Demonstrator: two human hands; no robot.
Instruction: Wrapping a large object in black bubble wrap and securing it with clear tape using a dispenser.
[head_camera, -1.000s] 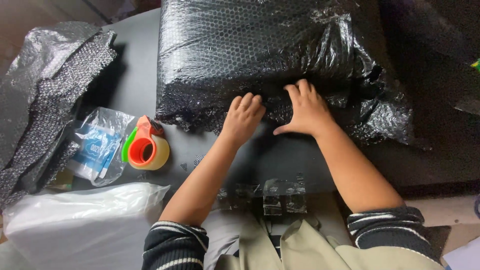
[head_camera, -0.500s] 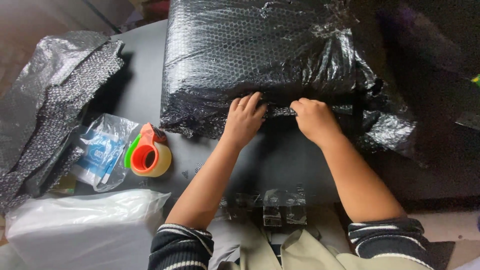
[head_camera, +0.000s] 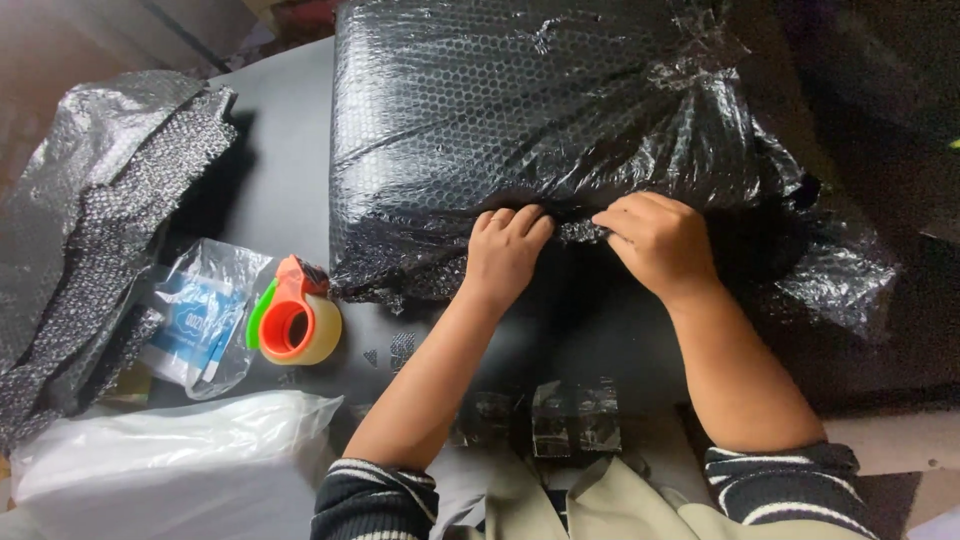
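A large parcel wrapped in black bubble wrap (head_camera: 520, 110) lies on the dark table (head_camera: 280, 180). My left hand (head_camera: 505, 250) presses on the parcel's near edge, fingers curled over the wrap fold. My right hand (head_camera: 655, 240) pinches the loose wrap edge just to the right of it, fingers closed on the film. Loose wrap bunches out at the parcel's right end (head_camera: 830, 270).
A tape dispenser with an orange and green body (head_camera: 293, 318) sits to the left of my left arm. Beside it lies a clear bag with blue contents (head_camera: 200, 315). Spare bubble wrap (head_camera: 90, 230) is heaped at far left; a white plastic bag (head_camera: 150, 460) lies near bottom left.
Both hands slid up the near edge of the parcel. My right hand went from flat to closed on the wrap fold. My view moved closer to the parcel.
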